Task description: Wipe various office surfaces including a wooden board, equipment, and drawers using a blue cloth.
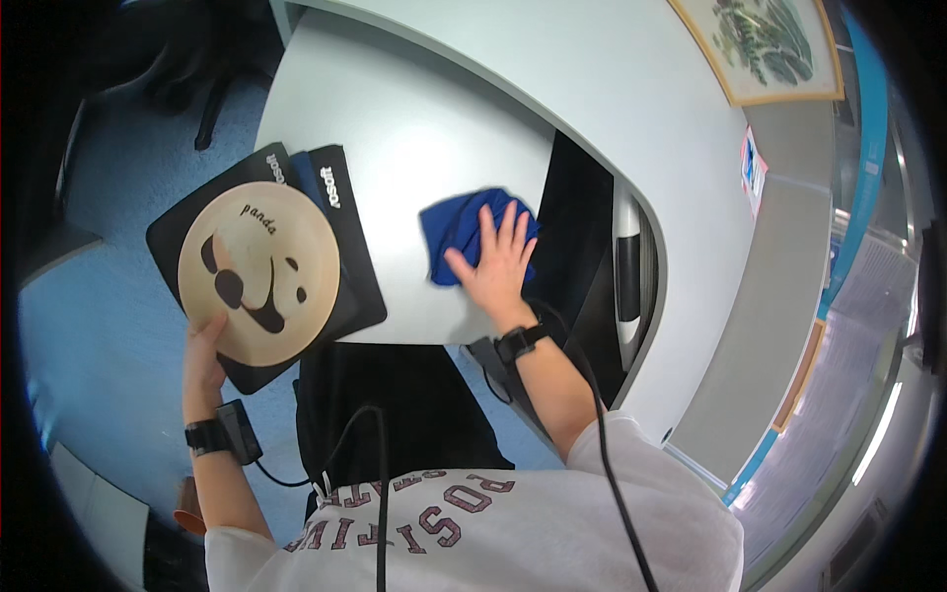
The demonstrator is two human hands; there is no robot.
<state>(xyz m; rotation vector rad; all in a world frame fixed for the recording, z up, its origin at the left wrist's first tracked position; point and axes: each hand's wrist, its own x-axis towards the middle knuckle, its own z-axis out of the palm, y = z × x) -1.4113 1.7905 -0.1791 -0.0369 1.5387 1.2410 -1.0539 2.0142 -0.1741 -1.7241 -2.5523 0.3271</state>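
Note:
My left hand [205, 362] grips the lower left edge of a stack of mouse pads, its thumb on top. Uppermost is a round beige mouse pad [303, 237] printed with a panda face. Black rectangular mouse pads [362, 300] with white lettering fan out beneath it, and a strip of dark blue shows between them. The stack overlaps the left side of a white desktop [385, 170]. On the right part of that surface, my right hand [496, 259] lies flat with spread fingers on a crumpled blue cloth [451, 222], pressing it from above.
A higher curved white desk [592, 81] borders the far and right sides. Black cables [610, 473] hang before my body, and straps with small boxes [222, 435] circle my wrists. A framed picture [769, 44] stands at upper right. An office chair base [211, 111] is at upper left.

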